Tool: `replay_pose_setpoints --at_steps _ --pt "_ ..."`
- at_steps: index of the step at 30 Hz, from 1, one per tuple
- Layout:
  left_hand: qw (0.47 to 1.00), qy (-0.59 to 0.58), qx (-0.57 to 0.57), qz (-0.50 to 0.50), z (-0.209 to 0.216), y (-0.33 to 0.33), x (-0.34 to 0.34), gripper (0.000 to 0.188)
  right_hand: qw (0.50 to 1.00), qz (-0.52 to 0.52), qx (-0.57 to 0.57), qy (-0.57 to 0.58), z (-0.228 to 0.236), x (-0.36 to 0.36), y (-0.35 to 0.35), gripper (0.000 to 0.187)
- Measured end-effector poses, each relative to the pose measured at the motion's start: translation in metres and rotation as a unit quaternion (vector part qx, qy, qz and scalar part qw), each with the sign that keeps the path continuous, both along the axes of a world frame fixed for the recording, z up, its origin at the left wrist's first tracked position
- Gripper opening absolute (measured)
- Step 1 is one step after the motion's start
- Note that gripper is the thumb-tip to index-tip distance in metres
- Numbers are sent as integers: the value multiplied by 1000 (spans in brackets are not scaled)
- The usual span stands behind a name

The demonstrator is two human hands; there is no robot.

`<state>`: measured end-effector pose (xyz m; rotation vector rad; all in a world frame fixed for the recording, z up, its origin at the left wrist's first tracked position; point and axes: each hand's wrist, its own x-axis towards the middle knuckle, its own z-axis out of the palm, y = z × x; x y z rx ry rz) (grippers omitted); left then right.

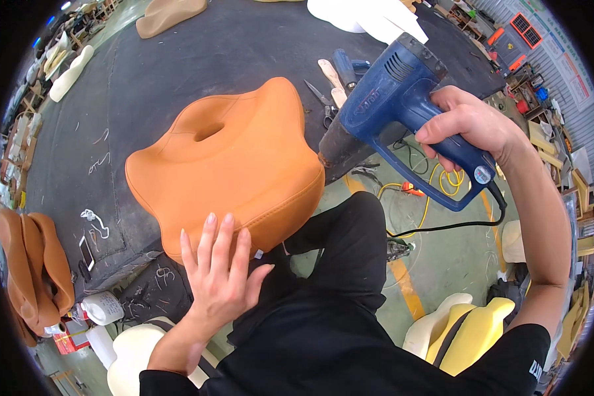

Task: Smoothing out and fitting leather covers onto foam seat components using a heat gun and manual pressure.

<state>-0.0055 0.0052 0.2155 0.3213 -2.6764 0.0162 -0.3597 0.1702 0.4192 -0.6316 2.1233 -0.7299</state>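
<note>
Right at the near edge of the dark worktable (152, 72) sits an orange leather seat cushion (228, 158), lobed like a blunt star with a dimple and slot near its top, its front edge hanging toward the person's lap. The left hand (221, 270) lies flat and open against the cushion's lower front seam, fingers spread upward, gripping nothing. The right hand (465, 125) is clenched around the handle of a blue heat gun (393, 99), whose dark nozzle points at the cushion's right side, just beside the leather. A black cord (442, 228) trails from the handle's base down past the person's black-clad knee.

Behind the gun, scissors (322, 102) and a couple of hand tools lie on the table. Further left lie a phone (86, 252) and, over the table's edge, folded orange covers (33, 270). Pale foam seat shapes (459, 330) stand on the green floor to the right.
</note>
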Motion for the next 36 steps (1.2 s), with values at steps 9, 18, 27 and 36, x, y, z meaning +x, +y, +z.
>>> replay_pose_setpoints --at_steps 9,18,27,36 --pt "999 8 1 -44 -11 21 4 49 1000 12 2 -18 -15 -19 -2 33" --pt "980 -65 -52 -179 -33 31 -14 40 998 49 -26 8 3 2 -1 34" --pt "953 -105 -111 -261 -44 32 -42 41 990 131 -51 -19 12 35 -9 33" --pt "892 -252 -261 -270 -39 20 -79 53 982 40 -83 164 15 32 25 35"
